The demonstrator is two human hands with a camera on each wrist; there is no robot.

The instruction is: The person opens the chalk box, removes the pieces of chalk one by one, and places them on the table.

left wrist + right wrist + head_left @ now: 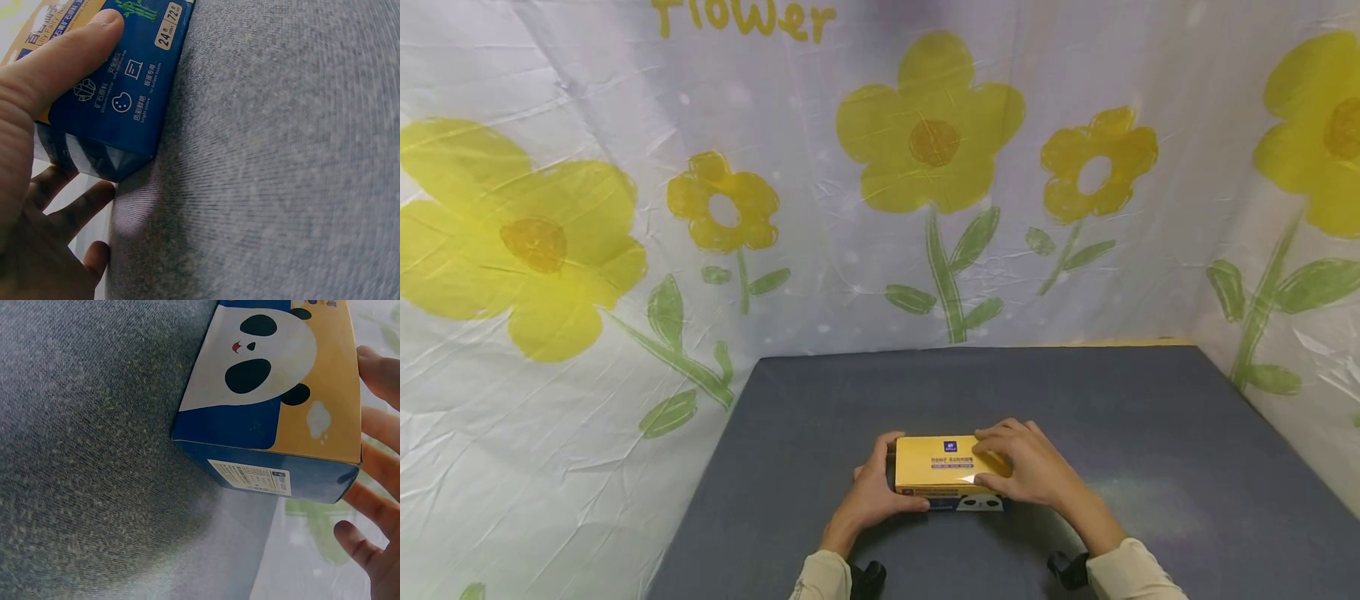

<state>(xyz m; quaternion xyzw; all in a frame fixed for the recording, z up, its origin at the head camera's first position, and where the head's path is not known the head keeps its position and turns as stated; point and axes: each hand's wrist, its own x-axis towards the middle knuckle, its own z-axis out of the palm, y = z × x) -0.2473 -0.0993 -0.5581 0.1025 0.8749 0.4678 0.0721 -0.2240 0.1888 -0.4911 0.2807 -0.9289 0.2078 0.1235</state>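
A yellow-and-blue cardboard box (922, 464) rests on the dark table, its yellow top facing up. My left hand (872, 493) grips its left end, with the thumb (75, 50) across the front face and a finger at the back corner. The other left fingers spread beside the box's end in the left wrist view. Over the right part of the top lies my right hand (1030, 462), its fingertips touching the yellow surface and the thumb near the front edge. A panda face on the box (256, 419) and a white label (250, 477) show in the right wrist view.
The grey cloth-like table top (820, 400) extends around the box. Behind and at both sides hangs a pale curtain (820, 250) printed with yellow flowers. Dark wrist straps (1067, 570) sit at both cream sleeves (1131, 571).
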